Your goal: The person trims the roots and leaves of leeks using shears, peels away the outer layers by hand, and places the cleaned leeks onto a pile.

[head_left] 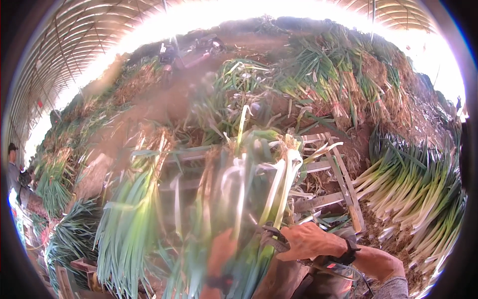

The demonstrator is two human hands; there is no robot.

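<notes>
Well, my right hand (309, 240) and blurry left hand (222, 249) are reaching among long, smooth white-and-green leeks (273, 194) near a gappy, straight-edged wooden rack (318, 202); I can't tell their grip.

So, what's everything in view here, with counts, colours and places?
Leek-like stalks: several, white and green, centre
Left bundle: one, green, left of centre
Right pile: one, white and green, right
Background heaps: several, green and brown, behind
Wooden frame: one, pale brown, centre right
Roof ribs: many, pale, upper corners
Other person: one, greyish top, far left
Dark object: one, dark, at the right fingers; kind unclear
Wristbands: two, dark, one per wrist
Left hand: one, bare, lower centre, blurred
Right hand: one, bare, right of it
</notes>
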